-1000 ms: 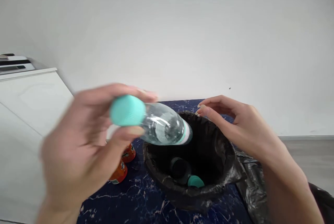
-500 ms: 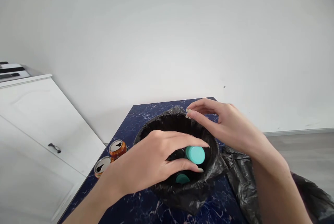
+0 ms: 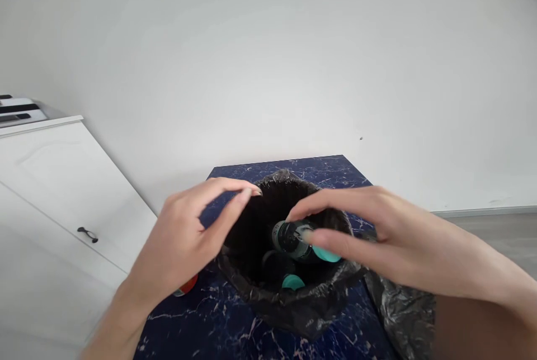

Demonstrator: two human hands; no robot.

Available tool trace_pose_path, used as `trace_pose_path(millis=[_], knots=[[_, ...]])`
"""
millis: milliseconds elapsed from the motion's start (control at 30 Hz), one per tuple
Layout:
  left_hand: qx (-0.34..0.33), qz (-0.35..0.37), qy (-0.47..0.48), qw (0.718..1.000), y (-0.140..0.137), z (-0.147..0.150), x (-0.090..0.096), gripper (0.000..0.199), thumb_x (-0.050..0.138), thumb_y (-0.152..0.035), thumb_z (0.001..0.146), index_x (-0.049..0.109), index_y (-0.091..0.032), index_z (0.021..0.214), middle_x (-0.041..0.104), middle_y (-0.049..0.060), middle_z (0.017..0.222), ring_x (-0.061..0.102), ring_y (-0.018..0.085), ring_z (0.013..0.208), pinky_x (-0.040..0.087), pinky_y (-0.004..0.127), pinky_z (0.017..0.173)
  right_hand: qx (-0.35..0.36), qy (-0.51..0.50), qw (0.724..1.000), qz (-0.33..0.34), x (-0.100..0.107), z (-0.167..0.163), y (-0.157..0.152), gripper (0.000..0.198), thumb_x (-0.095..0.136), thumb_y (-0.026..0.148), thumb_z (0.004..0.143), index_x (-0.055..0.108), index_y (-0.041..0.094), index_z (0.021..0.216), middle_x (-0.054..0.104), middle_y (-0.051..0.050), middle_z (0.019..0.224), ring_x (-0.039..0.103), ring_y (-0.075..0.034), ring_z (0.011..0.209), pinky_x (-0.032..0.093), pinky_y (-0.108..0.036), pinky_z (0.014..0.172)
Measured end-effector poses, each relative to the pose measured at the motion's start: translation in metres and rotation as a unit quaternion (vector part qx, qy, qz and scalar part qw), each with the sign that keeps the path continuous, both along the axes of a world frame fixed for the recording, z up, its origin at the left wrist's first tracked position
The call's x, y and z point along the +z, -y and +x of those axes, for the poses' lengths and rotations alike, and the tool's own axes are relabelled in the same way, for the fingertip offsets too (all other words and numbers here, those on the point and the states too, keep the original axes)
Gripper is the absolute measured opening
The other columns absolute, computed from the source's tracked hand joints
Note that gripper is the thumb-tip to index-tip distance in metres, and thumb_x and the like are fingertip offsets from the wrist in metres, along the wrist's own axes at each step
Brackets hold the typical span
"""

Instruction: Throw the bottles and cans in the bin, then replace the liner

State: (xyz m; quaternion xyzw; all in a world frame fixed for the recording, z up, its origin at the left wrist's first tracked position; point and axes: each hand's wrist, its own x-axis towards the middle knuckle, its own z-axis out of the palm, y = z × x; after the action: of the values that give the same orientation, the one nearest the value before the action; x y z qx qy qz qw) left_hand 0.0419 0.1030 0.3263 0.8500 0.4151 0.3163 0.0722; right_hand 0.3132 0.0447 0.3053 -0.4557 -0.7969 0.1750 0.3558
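A bin lined with a black trash bag (image 3: 293, 312) stands on the blue marbled table. Thumb and forefinger of my left hand (image 3: 184, 231) meet at the bag's left rim, pinched on its edge. My right hand (image 3: 377, 231) reaches in from the right, thumb and fingers closed around a clear bottle (image 3: 289, 240) that lies tilted inside the bin. Its teal cap (image 3: 327, 254) points toward the near right, partly covered by the hand. Below it rests a second bottle with a teal cap (image 3: 292, 282), its body dim in the bin's shadow.
An orange can (image 3: 187, 286) shows partly behind my left wrist on the table (image 3: 201, 326). More black plastic (image 3: 405, 315) drapes at the right edge. At left stands a white cabinet (image 3: 54, 181) with a dark handle; a white wall (image 3: 268, 69) rises behind.
My left hand has left the teal-capped bottle and moved to the bag's left rim. My right hand has come from the far rim onto the bottle, which now lies more tilted.
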Motion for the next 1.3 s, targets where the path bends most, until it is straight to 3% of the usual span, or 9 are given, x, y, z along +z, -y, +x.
trace_pose_path(millis=[133, 367, 567, 733, 967, 1067, 1133, 1233, 1300], knots=[[0.143, 0.029, 0.048, 0.988, -0.006, -0.029, -0.011, 0.033, 0.062, -0.058, 0.102, 0.08, -0.032, 0.11, 0.085, -0.003, 0.111, 0.037, 0.006, 0.032, 0.034, 0.026, 0.034, 0.052, 0.069, 0.996, 0.003, -0.005, -0.006, 0.009, 0.033, 0.059, 0.052, 0.107, 0.077, 0.04, 0.133, 0.08, 0.004, 0.131, 0.079, -0.021, 0.114, 0.067, -0.03, 0.09], [0.291, 0.005, 0.003, 0.957, -0.018, -0.091, -0.041, 0.043, 0.058, -0.069, 0.096, 0.077, -0.034, 0.113, 0.082, -0.003, 0.121, 0.032, 0.007, 0.034, 0.043, 0.03, 0.046, 0.022, 0.11, 0.993, 0.028, -0.026, -0.019, 0.007, 0.038, 0.044, 0.043, 0.113, 0.074, 0.034, 0.133, 0.075, 0.002, 0.14, 0.073, -0.026, 0.128, 0.066, -0.04, 0.101], [0.33, -0.036, -0.049, 0.942, -0.017, -0.128, -0.063, 0.049, 0.053, -0.073, 0.095, 0.077, -0.035, 0.114, 0.083, -0.002, 0.114, 0.046, 0.013, 0.04, 0.05, 0.035, 0.061, -0.003, 0.136, 0.988, 0.069, -0.031, -0.024, 0.01, 0.066, 0.035, 0.005, 0.092, 0.068, 0.033, 0.141, 0.069, 0.001, 0.149, 0.065, -0.027, 0.14, 0.064, -0.048, 0.108], [0.332, -0.045, -0.053, 0.941, -0.016, -0.141, -0.075, 0.048, 0.054, -0.074, 0.094, 0.077, -0.036, 0.113, 0.082, -0.001, 0.118, 0.051, 0.015, 0.043, 0.051, 0.036, 0.061, -0.02, 0.164, 0.982, 0.088, -0.041, -0.019, 0.016, 0.084, 0.047, 0.004, 0.078, 0.056, 0.038, 0.155, 0.064, 0.0, 0.156, 0.064, -0.032, 0.141, 0.072, -0.041, 0.088], [0.34, -0.048, -0.055, 0.938, -0.013, -0.147, -0.083, 0.048, 0.052, -0.074, 0.095, 0.077, -0.036, 0.112, 0.082, -0.001, 0.118, 0.054, 0.015, 0.045, 0.052, 0.037, 0.064, -0.052, 0.198, 0.971, 0.12, -0.053, -0.018, 0.023, 0.082, 0.048, 0.005, 0.087, 0.048, 0.036, 0.163, 0.062, -0.006, 0.157, 0.069, -0.039, 0.133, 0.073, -0.044, 0.079], [0.32, -0.062, -0.056, 0.944, -0.015, -0.146, -0.086, 0.047, 0.053, -0.073, 0.096, 0.077, -0.037, 0.115, 0.081, 0.0, 0.121, 0.066, 0.021, 0.061, 0.052, 0.035, 0.061, -0.068, 0.215, 0.965, 0.135, -0.059, -0.018, 0.02, 0.077, 0.05, 0.01, 0.09, 0.049, 0.032, 0.163, 0.066, -0.011, 0.153, 0.076, -0.041, 0.122, 0.073, -0.045, 0.071], [0.293, -0.058, -0.056, 0.953, -0.018, -0.146, -0.09, 0.047, 0.054, -0.071, 0.097, 0.076, -0.036, 0.12, 0.079, 0.001, 0.129, 0.074, 0.027, 0.087, 0.052, 0.031, 0.059, -0.084, 0.212, 0.961, 0.155, -0.059, -0.021, 0.017, 0.067, 0.046, 0.012, 0.092, 0.056, 0.026, 0.158, 0.071, -0.014, 0.145, 0.079, -0.04, 0.113, 0.072, -0.046, 0.069], [0.26, -0.044, -0.06, 0.963, -0.022, -0.15, -0.097, 0.05, 0.055, -0.069, 0.097, 0.073, -0.035, 0.128, 0.071, 0.002, 0.145, 0.069, 0.034, 0.123, 0.054, 0.028, 0.061, -0.089, 0.193, 0.965, 0.155, -0.052, -0.031, 0.014, 0.047, 0.038, 0.017, 0.102, 0.074, 0.023, 0.131, 0.08, -0.014, 0.127, 0.083, -0.033, 0.092, 0.07, -0.044, 0.068], [0.246, -0.042, -0.064, 0.966, -0.025, -0.154, -0.104, 0.052, 0.056, -0.07, 0.098, 0.072, -0.035, 0.133, 0.068, 0.004, 0.15, 0.066, 0.036, 0.131, 0.057, 0.029, 0.067, -0.095, 0.184, 0.968, 0.146, -0.045, -0.039, 0.012, 0.044, 0.035, 0.028, 0.109, 0.078, 0.025, 0.115, 0.084, -0.012, 0.112, 0.081, -0.027, 0.071, 0.066, -0.039, 0.06]])
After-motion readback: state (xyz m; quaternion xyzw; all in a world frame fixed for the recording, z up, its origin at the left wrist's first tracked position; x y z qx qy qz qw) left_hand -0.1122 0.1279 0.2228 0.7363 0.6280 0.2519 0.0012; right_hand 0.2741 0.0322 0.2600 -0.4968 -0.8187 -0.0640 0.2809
